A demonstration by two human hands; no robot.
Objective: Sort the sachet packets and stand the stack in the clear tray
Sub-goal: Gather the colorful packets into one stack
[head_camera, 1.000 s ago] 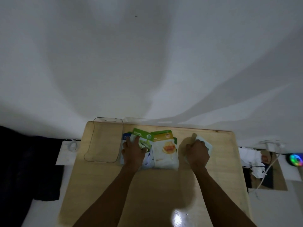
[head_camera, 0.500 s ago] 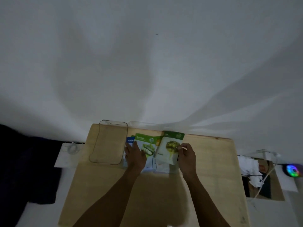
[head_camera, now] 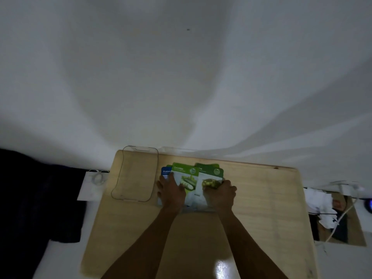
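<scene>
Three packets show a face on the desk (head_camera: pixel 261 208), fanned and overlapping near its far edge: a blue packet (head_camera: pixel 166 171) at the left, mostly covered; a light green packet (head_camera: pixel 186 178) marked Cucumber over it; and a dark green packet (head_camera: pixel 210 174) at the right, tucked partly under the light green one's edge. A sliver of another dark green edge peeks out behind the last, and white corners show below the hands, so more packets may lie beneath; how many cannot be told.

The left hand (head_camera: pixel 171 193) lies flat, fingers spread, pressing on the blue packet and the left part of the light green one. The right hand (head_camera: pixel 219 195) is curled over the lower part of the dark green packet, fingers bent at its right edge; whether it pinches the packet or only presses it cannot be told.

One clear tray (head_camera: pixel 155 178) sits just to the left of the fan, nothing in it, its right rim close beside the blue packet.

Half a second ago the right hand held the dark green packet by its side edge, slightly raised; now that packet lies flatter and the hand sits further over it. A second ago an orange packet lay on top where the dark green one now is, and the right hand was off to the right holding a white packet. The left hand has stayed in place.

Off the desk's right side lie crumpled white paper (head_camera: pixel 320 202) and a white cable (head_camera: pixel 342 216).
</scene>
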